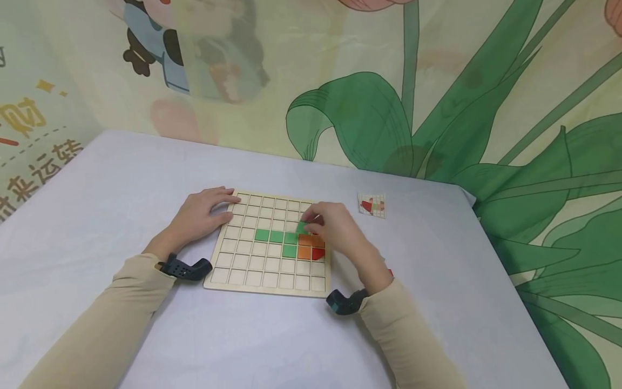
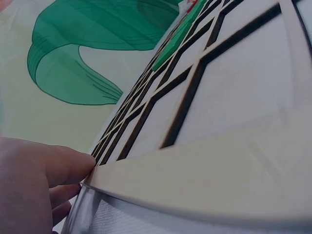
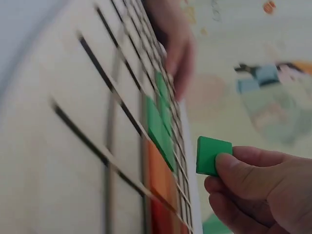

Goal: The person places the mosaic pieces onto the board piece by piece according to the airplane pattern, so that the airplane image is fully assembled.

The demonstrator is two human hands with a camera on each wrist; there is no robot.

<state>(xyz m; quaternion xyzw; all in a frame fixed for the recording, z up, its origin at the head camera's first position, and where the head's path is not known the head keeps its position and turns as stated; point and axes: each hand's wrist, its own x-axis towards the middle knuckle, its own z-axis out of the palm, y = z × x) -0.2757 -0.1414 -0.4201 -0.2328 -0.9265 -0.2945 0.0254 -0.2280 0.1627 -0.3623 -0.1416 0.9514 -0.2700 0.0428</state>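
A wooden grid board [image 1: 267, 290] lies on the table, with several green tiles [image 1: 276, 236], orange tiles [image 1: 304, 252] and a red tile [image 1: 318, 253] set in its squares. My right hand [image 1: 335, 229] pinches a green square tile [image 3: 208, 155] between thumb and fingers, over the right part of the board just above the orange tiles. My left hand [image 1: 199, 216] rests at the board's upper left edge, its thumb and fingertips right at the rim. In the left wrist view, those fingers [image 2: 68, 165] meet the board's corner.
A small picture card [image 1: 371, 205] with a red and orange grid pattern lies right of the board. Beside the right wrist, a bit of a red piece [image 1: 390, 272] shows, mostly hidden by the arm. A printed cloth [image 1: 272, 119] hangs behind the white table [image 1: 160, 335].
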